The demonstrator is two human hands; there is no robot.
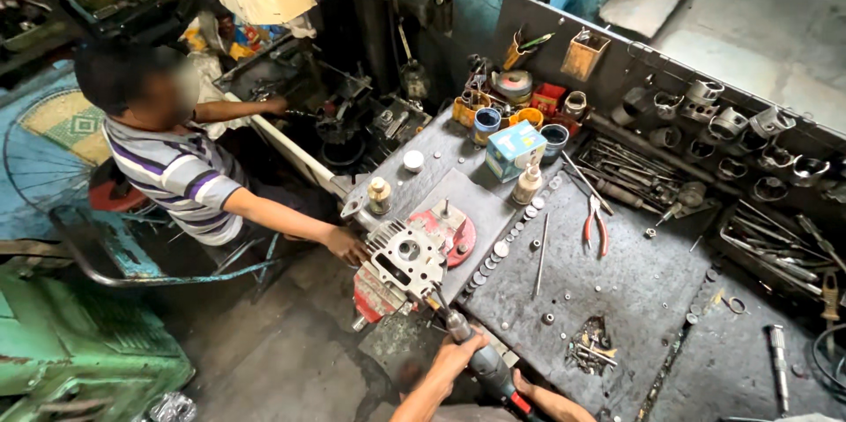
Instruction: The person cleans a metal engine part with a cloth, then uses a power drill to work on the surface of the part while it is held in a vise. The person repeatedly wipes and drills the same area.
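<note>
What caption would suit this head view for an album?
Both hands, left hand and right hand, steady a power tool against a finned engine head on a cluttered workbench.

Only the wearer's two bare forearms and hands show: the left hand (pixel 456 357) and right hand (pixel 522 384) carry no gloves, sleeves, rings or watch.

One red-handled pliers (pixel 596 226), one cylinder head (pixel 407 256)

Light blue and white carton (pixel 514 149) stood upright on the dark workbench (pixel 634 290), beside small pots, printed label seen on its front.
</note>
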